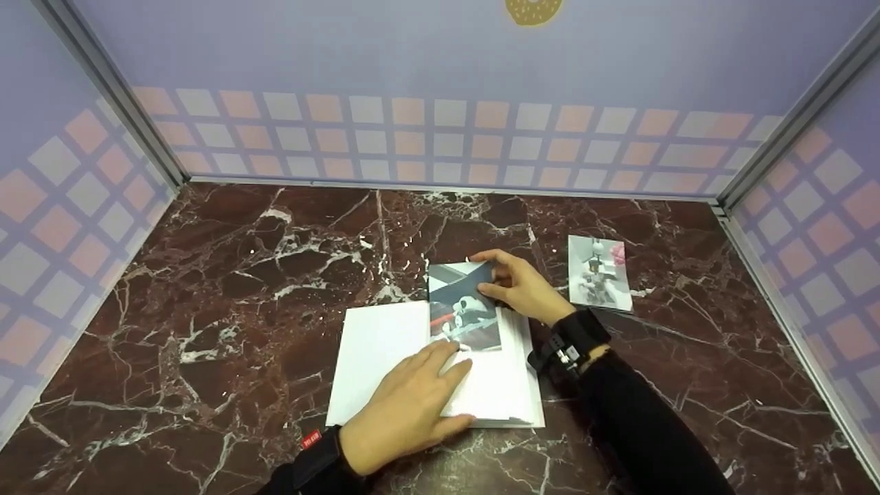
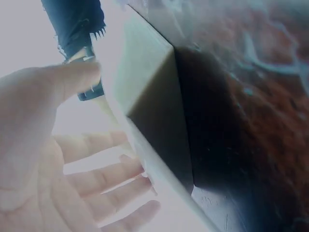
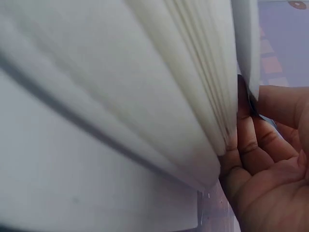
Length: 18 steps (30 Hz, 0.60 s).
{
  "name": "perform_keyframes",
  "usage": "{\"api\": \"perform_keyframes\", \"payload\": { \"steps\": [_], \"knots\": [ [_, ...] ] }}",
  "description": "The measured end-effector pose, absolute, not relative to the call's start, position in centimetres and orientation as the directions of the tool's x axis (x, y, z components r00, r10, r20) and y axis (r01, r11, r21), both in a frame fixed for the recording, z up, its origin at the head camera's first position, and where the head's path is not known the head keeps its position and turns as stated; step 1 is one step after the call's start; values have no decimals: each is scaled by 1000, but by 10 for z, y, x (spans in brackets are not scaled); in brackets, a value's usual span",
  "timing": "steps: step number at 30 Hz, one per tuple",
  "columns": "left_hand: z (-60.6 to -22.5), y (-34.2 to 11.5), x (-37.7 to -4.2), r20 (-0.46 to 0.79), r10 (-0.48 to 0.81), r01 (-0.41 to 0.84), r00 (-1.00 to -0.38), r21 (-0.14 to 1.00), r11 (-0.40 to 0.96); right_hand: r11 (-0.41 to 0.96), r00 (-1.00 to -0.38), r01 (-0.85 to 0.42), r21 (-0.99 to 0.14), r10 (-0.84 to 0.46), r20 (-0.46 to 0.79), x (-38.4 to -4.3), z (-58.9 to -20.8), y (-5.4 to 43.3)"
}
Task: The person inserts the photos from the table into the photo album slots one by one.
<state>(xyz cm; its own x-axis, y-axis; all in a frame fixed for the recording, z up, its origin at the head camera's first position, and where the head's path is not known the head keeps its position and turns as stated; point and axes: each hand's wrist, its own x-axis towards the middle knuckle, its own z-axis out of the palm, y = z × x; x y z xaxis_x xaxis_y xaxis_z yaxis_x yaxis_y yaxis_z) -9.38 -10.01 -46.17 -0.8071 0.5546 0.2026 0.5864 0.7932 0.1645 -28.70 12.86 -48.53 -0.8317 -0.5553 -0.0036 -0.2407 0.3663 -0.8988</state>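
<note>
One book (image 1: 385,350), two picture cards (image 1: 464,306) (image 1: 597,273), two grips (image 1: 409,399) (image 1: 526,285), one doughnut print (image 1: 533,12)

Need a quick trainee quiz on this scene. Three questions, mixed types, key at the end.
1. Multiple choice: which hand grips the dark picture card by its right side?
A) Left
B) Right
C) Neither

2. True or false: the pale picture card lies on the tabletop, to the right of the open book.

3. Fill in the missing word: the left hand rests on the open book, whose visible pages are ____.

Key:
1. B, the right hand
2. True
3. White
</note>
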Motion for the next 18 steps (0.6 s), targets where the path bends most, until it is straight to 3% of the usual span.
{"api": "perform_keyframes", "payload": {
  "steps": [18],
  "knots": [
    [-464,-101,-95,229,579,616,-783,147,774,366,-812,-246,-897,-584,-16,-286,-491,132]
  ]
}}
